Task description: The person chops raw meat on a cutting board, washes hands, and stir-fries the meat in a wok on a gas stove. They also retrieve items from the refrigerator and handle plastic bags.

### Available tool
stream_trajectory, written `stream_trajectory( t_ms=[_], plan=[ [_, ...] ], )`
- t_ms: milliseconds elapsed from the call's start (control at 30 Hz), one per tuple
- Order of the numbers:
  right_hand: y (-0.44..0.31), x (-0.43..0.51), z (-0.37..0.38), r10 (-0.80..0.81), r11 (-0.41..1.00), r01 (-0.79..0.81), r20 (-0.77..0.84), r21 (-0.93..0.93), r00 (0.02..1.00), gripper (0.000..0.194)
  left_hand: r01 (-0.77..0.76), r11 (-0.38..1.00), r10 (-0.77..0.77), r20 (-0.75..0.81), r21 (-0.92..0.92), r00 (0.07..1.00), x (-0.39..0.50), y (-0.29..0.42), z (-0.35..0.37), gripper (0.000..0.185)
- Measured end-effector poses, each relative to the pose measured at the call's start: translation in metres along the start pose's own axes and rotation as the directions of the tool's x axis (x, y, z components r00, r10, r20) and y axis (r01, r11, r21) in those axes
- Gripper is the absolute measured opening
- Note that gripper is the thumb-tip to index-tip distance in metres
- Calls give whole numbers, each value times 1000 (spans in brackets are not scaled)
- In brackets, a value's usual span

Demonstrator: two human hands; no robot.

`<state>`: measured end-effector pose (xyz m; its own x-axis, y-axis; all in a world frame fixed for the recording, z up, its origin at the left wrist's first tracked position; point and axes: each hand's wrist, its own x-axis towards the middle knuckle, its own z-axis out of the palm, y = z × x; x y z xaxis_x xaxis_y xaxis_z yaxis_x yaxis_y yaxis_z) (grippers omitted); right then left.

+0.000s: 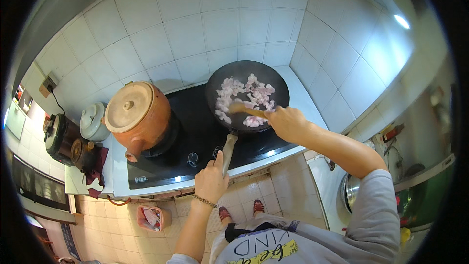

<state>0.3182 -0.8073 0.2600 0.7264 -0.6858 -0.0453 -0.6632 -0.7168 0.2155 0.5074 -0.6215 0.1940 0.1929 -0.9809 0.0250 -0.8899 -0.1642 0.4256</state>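
Observation:
A dark frying pan [242, 71] sits on the right side of a black glass cooktop [190, 110], with pale pink pieces of raw meat [262, 93] spread over its bottom. My left hand [211, 181] grips the pan's handle [229, 150], one finger lying along it. Over the pan's right edge, my right hand [287, 123] is closed on a wooden spatula [253, 111]; its blurred head is among the meat pieces.
An orange clay pot [157, 117] with a lid stands on the left burner. Further left are a white lidded pot [91, 126], a dark electric cooker [60, 135] and a small brown pot [81, 152]. A pink waste bin [165, 218] stands on the floor. Tiled walls rise behind and right.

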Motion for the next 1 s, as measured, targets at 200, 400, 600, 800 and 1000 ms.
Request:
stream_trajectory(
  t_ms=[200, 400, 600, 800, 1000],
  plan=[
    [29, -5, -32, 165, 985, -168, 78, 32, 983, 14, 19, 1000, -20, -27, -13, 999, -7, -9, -1, 66],
    [9, -12, -36, 91, 986, -118, 215, 114, 972, 22, -7, 1000, 7, -2, -6, 1000, -4, -13, -6, 66],
    [-9, 17, 4, 198, 972, -206, 79, 114, 977, 14, -66, 997, 66, 9, -51, 998, 3, -4, 0, 68],
    [-39, -7, 18, 188, 943, -240, 223, 233, 957, 20, -244, 961, 230, -108, -131, 967, 2, -28, 9, 71],
    [40, -106, -3, 462, 708, -367, -2, 603, 887, 38, -61, 821, 38, -51, -568, 998, -23, -30, 3, 53]
  ],
)
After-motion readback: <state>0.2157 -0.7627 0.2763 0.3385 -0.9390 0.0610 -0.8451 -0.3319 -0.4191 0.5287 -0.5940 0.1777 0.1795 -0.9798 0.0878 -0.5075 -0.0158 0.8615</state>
